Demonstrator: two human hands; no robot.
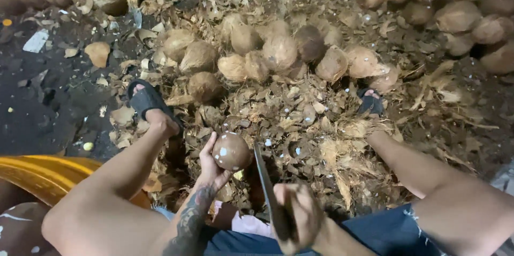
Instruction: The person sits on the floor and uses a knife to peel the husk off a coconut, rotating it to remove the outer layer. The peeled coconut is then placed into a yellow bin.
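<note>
Between the knees, above husk litter (300, 117):
left hand (211, 162): closed around husked coconut (231, 151)
right hand (300, 216): knife (267, 186) handle gripped, blade beside coconut
beyond: unhusked coconuts (278, 52) piled on ground

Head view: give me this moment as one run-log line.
left hand: holds peeled coconut | right hand: grips knife, blade beside coconut | ground: husk scraps, husked coconuts
</note>
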